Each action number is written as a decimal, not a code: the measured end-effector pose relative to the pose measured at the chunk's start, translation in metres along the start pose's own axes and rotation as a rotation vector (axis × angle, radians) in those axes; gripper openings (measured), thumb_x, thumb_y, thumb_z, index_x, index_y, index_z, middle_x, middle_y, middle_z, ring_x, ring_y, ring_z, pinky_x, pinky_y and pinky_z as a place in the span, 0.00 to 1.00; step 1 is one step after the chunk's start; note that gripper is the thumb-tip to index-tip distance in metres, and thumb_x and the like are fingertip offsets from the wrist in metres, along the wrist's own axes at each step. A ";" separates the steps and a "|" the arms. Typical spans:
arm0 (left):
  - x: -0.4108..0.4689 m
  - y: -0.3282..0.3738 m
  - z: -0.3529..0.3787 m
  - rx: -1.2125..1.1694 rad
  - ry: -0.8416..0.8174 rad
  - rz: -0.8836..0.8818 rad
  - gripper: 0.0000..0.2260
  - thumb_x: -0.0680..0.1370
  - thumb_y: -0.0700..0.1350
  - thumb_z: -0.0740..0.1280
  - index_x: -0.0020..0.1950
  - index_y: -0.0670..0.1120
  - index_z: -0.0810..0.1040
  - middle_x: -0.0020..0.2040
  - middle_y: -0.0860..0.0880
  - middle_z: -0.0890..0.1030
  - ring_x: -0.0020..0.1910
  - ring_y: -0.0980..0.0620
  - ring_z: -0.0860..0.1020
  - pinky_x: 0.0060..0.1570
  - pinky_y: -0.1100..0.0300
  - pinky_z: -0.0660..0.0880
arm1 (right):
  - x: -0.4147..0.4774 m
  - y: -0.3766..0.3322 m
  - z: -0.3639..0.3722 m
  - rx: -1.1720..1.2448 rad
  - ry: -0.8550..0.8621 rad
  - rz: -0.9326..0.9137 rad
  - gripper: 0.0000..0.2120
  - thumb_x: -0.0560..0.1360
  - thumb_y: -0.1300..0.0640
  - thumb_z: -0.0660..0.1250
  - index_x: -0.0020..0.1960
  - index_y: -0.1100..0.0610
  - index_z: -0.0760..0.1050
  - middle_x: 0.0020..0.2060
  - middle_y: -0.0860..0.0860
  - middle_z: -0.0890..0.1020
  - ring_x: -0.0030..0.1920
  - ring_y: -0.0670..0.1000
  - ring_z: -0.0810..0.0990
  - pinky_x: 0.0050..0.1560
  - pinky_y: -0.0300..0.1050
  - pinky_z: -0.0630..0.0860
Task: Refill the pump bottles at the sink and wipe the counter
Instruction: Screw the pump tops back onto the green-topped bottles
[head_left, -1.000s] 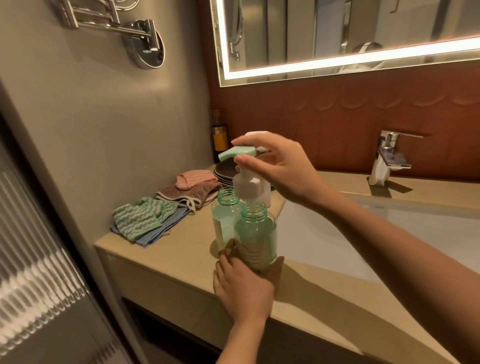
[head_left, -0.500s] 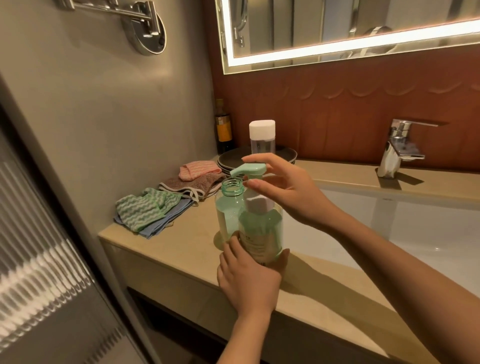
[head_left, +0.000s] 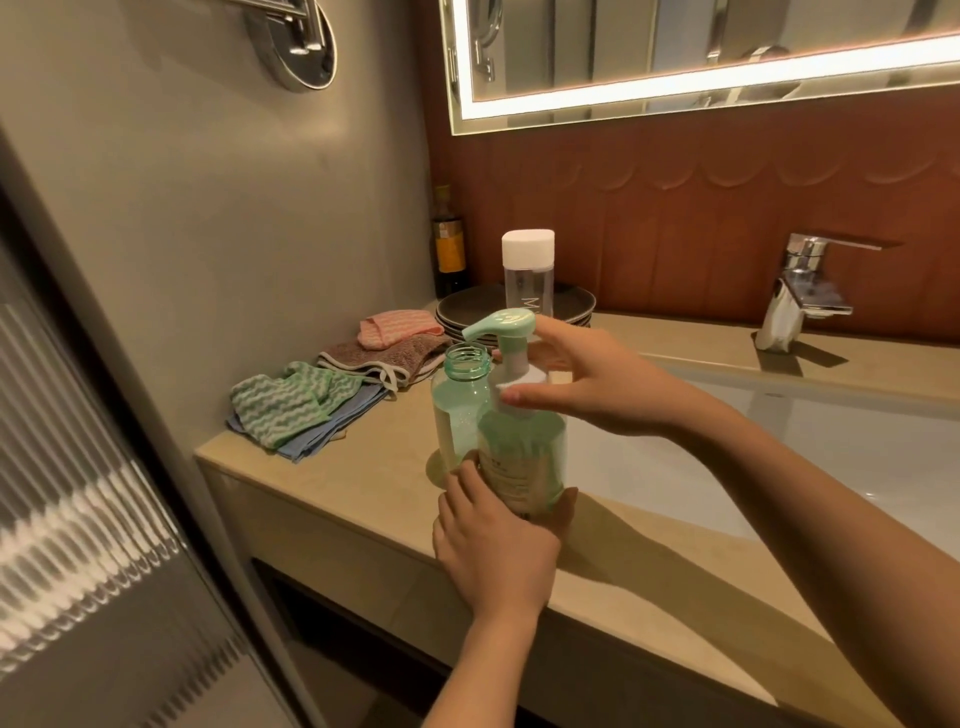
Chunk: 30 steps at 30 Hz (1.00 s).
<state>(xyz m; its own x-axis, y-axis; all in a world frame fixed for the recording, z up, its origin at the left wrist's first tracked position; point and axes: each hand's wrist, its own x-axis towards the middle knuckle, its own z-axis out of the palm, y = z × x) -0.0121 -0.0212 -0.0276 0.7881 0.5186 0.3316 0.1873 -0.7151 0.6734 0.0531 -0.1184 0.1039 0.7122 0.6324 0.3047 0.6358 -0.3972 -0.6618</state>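
Left hand (head_left: 493, 545) grips pump bottle (head_left: 524, 457); right hand (head_left: 597, 384) pinches pump (head_left: 506, 332) (seemingly seated).

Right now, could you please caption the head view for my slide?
The left hand holds a bottle on the counter, the right hand grips its pump; a second bottle stands open beside it.

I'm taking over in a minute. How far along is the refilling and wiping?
Done: the front bottle holds green liquid and its pump sits in the neck. In hand: the left hand grips that bottle's base while the right hand holds the pump's collar, probably tightening it. Left: the rear bottle stands open without a pump, and the cloths lie unused on the counter.
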 end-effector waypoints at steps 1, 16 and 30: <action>0.000 0.001 -0.001 -0.004 0.012 -0.001 0.41 0.68 0.66 0.66 0.72 0.43 0.58 0.71 0.46 0.65 0.70 0.46 0.63 0.69 0.54 0.58 | 0.000 0.000 0.000 0.017 -0.006 0.003 0.28 0.72 0.52 0.70 0.70 0.50 0.65 0.66 0.46 0.74 0.64 0.43 0.72 0.62 0.36 0.71; 0.002 -0.002 0.006 0.001 0.059 0.027 0.44 0.63 0.72 0.65 0.68 0.44 0.64 0.64 0.47 0.71 0.65 0.46 0.69 0.64 0.51 0.64 | 0.003 0.012 0.002 0.133 0.029 -0.009 0.28 0.63 0.46 0.72 0.62 0.51 0.74 0.57 0.44 0.80 0.58 0.41 0.78 0.60 0.36 0.74; 0.000 0.000 -0.002 -0.033 0.029 0.052 0.44 0.63 0.71 0.47 0.72 0.45 0.60 0.68 0.47 0.67 0.68 0.46 0.65 0.67 0.51 0.60 | -0.014 0.012 0.020 0.226 -0.072 0.011 0.18 0.75 0.44 0.55 0.64 0.40 0.64 0.63 0.37 0.69 0.61 0.32 0.69 0.56 0.26 0.68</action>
<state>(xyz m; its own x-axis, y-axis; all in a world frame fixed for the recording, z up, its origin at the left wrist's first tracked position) -0.0133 -0.0204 -0.0267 0.7790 0.4946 0.3855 0.1267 -0.7262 0.6757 0.0451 -0.1191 0.0782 0.6907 0.6777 0.2522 0.5397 -0.2509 -0.8036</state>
